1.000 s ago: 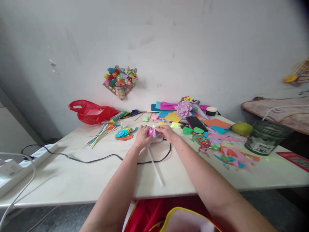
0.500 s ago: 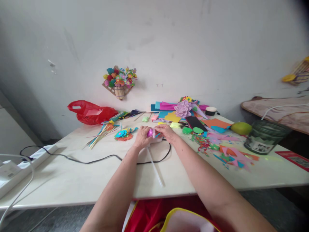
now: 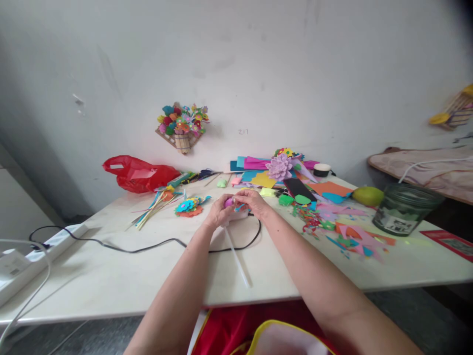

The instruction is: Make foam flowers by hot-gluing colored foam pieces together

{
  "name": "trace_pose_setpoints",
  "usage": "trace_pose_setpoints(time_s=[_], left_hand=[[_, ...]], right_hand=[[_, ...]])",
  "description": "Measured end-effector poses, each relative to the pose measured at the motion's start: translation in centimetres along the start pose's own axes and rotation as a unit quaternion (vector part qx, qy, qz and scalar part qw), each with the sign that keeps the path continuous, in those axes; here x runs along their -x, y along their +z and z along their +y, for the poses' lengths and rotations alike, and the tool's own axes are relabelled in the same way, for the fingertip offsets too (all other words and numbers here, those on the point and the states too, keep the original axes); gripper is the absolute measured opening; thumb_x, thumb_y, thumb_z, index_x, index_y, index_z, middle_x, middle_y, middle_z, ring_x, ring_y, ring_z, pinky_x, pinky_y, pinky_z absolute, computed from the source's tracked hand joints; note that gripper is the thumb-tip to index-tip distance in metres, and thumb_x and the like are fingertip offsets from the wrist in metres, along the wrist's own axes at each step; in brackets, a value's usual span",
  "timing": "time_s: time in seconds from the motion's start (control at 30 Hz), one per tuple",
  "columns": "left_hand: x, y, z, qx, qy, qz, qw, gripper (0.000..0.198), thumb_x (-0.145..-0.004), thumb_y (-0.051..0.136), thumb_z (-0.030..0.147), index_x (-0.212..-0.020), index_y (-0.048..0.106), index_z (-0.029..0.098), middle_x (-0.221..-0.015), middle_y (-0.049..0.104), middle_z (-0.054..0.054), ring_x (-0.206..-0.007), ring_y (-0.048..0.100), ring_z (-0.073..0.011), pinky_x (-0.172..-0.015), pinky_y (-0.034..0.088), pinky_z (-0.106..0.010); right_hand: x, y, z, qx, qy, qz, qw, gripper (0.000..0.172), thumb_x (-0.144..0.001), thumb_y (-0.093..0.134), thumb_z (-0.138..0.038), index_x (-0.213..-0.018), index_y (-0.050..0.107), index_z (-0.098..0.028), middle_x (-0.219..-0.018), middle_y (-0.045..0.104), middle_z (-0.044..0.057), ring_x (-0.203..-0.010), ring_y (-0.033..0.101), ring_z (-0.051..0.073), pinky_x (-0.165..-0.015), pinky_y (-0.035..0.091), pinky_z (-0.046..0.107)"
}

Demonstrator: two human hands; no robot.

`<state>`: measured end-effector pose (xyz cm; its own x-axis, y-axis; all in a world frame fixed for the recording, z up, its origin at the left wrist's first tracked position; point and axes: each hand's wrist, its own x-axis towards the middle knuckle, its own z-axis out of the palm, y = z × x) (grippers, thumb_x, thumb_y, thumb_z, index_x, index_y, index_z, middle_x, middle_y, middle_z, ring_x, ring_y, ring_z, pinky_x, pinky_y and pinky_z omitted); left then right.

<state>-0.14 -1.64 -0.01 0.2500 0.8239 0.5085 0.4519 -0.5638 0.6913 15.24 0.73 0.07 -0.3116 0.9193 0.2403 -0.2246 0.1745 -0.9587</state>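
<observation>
Fingers (image 3: 243, 195) of left hand (image 3: 217, 214) and right hand (image 3: 255, 203) pinch one flower (image 3: 229, 202).

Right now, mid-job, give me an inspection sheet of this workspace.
Surface: white table, crowded along its far and right sides.
Job's things: pink piece pinched between both hands; white stick runs from it toward the near edge.
Clutter: coloured sheets, purple paper flower, cut scraps, bundle of sticks, red bag, green fruit, dark jar.
Hands: left hand and right hand, both closed on the pink piece.
Cables: black cable runs from the power strip and curves under the wrists.
Surroundings: white wall with a paper-flower decoration.
</observation>
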Motion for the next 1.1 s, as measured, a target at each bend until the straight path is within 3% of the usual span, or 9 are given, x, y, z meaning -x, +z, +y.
trace_pose_setpoints(time_s=[0.17,0.23,0.37,0.5,0.7,0.9,1.1], left_hand=[[0.0,-0.5,0.6,0.069,-0.026,0.012,0.997,0.022,-0.072,0.053,0.037,-0.071,0.056,0.015,-0.066,0.057,-0.002,-0.066,0.053,-0.0136,-0.063,0.041,-0.025],[0.1,-0.5,0.8,0.124,-0.051,0.011,0.991,0.022,-0.071,0.055,0.037,-0.073,0.054,0.015,-0.06,0.055,0.0,-0.056,0.051,-0.0113,-0.057,0.04,-0.024],[0.3,-0.3,0.8,0.248,-0.092,0.007,0.964,0.032,-0.067,0.06,0.036,-0.089,0.048,0.015,-0.068,0.062,-0.001,-0.048,0.052,-0.0102,-0.046,0.039,-0.022],[0.3,-0.2,0.0,0.253,-0.11,0.0,0.961,0.031,-0.067,0.061,0.039,-0.082,0.051,0.014,-0.057,0.062,-0.002,-0.043,0.052,-0.0104,-0.04,0.036,-0.019],[-0.1,-0.1,-1.1,0.292,-0.147,0.087,0.941,0.036,-0.061,0.068,0.043,-0.079,0.057,0.014,-0.055,0.061,0.0,-0.039,0.05,-0.009,-0.035,0.033,-0.018],[-0.1,-0.3,-0.9,0.326,-0.153,0.09,0.929,0.035,-0.062,0.068,0.045,-0.073,0.059,0.012,-0.045,0.054,0.003,-0.034,0.044,-0.006,-0.033,0.03,-0.018],[0.0,-0.4,-0.4,0.339,-0.157,0.069,0.925,0.034,-0.062,0.069,0.042,-0.078,0.06,0.013,-0.048,0.055,0.003,-0.035,0.046,-0.007,-0.033,0.031,-0.018]], right_hand=[[-0.3,-0.2,0.0,0.036,-0.046,0.057,0.997,0.027,-0.056,0.07,-0.032,-0.074,0.06,-0.016,-0.067,0.059,-0.001,-0.061,0.053,0.01,-0.051,0.042,0.021],[-0.3,-0.2,-0.1,0.051,-0.061,0.066,0.995,0.027,-0.055,0.07,-0.03,-0.078,0.062,-0.016,-0.069,0.06,-0.002,-0.064,0.053,0.01,-0.055,0.043,0.022],[-0.2,-0.3,-0.2,0.07,-0.052,0.047,0.995,0.023,-0.055,0.069,-0.028,-0.074,0.064,-0.015,-0.066,0.061,-0.001,-0.059,0.053,0.01,-0.054,0.041,0.023],[0.0,-0.1,-0.3,0.089,-0.044,0.04,0.994,0.015,-0.057,0.067,-0.029,-0.063,0.062,-0.015,-0.056,0.058,-0.001,-0.05,0.05,0.009,-0.047,0.039,0.021],[0.0,0.0,-0.5,0.087,-0.028,0.063,0.994,0.016,-0.055,0.069,-0.028,-0.057,0.059,-0.015,-0.051,0.056,-0.002,-0.046,0.048,0.008,-0.044,0.04,0.021],[0.1,-0.2,-0.5,0.022,-0.001,0.008,1.0,0.024,-0.059,0.068,-0.035,-0.068,0.062,-0.014,-0.063,0.061,0.001,-0.05,0.052,0.008,-0.043,0.041,0.02],[0.4,0.0,-0.5,-0.014,0.025,-0.045,0.999,0.024,-0.06,0.069,-0.034,-0.07,0.061,-0.013,-0.06,0.06,0.0,-0.05,0.054,0.01,-0.043,0.043,0.021]])
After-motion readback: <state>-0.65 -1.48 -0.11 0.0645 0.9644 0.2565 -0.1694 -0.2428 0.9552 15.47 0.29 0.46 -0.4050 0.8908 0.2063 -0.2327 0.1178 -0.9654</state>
